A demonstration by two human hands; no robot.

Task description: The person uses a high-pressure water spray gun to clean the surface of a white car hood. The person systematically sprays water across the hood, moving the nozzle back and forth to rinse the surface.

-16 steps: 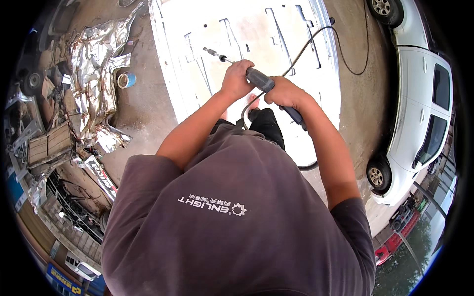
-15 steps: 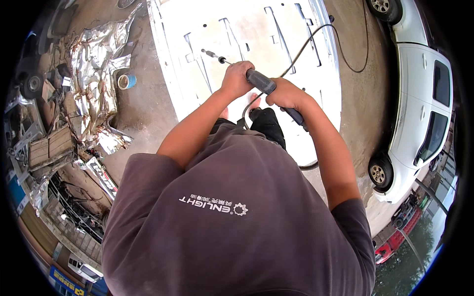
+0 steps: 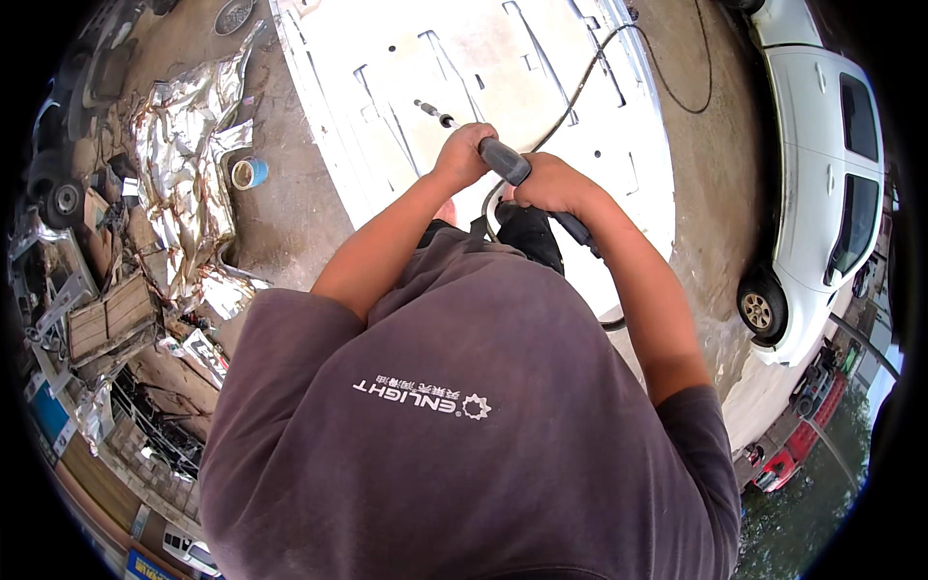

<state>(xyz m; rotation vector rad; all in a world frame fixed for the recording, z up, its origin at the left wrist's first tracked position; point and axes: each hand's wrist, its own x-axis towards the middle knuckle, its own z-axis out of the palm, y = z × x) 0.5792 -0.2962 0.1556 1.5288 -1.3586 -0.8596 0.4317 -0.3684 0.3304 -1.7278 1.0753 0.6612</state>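
head view: one spray wand (image 3: 504, 160), long axis diagonal, points forward and to the person's left over one white panel (image 3: 425, 72). left hand (image 3: 464, 156) sits ahead of right hand (image 3: 549, 182); both forearms converge, elbows bent. left fingers wrap the shaft; right fingers, partly hidden from where i stand, curl about the handle. count: two hands, one dark hose (image 3: 586, 74), one bucket (image 3: 249, 174).

Bucket (image 3: 251, 175) left of panel (image 3: 512, 101), sheet (image 3: 184, 159) farther left; car (image 3: 820, 164) right; wand (image 3: 505, 161) above panel.
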